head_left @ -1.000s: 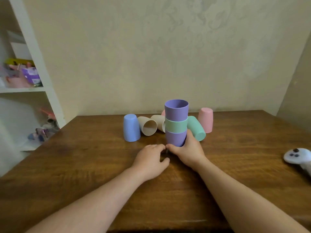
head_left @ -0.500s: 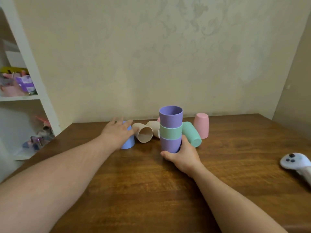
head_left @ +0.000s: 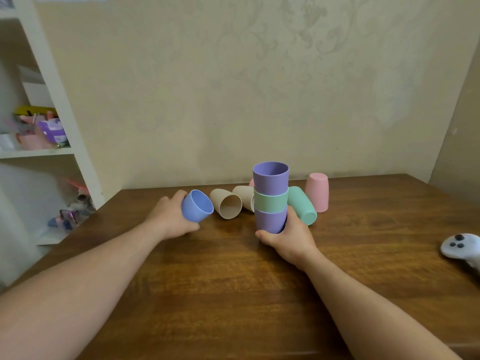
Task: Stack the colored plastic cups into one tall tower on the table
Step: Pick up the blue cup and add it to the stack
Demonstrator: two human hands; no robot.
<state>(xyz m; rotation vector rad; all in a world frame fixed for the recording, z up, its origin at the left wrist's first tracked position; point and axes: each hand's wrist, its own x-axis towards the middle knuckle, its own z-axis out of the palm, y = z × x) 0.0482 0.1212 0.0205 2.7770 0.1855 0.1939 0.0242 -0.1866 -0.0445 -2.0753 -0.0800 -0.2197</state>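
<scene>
A nested stack of three cups [head_left: 270, 197] stands upright mid-table: purple at the bottom, green in the middle, purple on top. My right hand [head_left: 288, 237] grips its bottom purple cup. My left hand [head_left: 168, 216] holds a blue cup [head_left: 197, 206], tilted with its mouth facing up and right. Two beige cups lie on their sides, one [head_left: 226, 207] with its mouth toward me, the other [head_left: 245, 197] partly behind the stack. A green cup [head_left: 302, 205] lies to the right of the stack. A pink cup [head_left: 317, 192] stands upside down at the back.
The wooden table [head_left: 233, 281] meets a wall at its far edge. A white game controller [head_left: 459, 246] lies near the right edge. A white shelf unit [head_left: 52, 105] with clutter stands left of the table. A sliver of another pink cup [head_left: 251, 182] shows behind the stack.
My left hand reached left to the upside-down blue cup, grasped it and tipped it over so its mouth now shows. My right hand stayed on the stack's base.
</scene>
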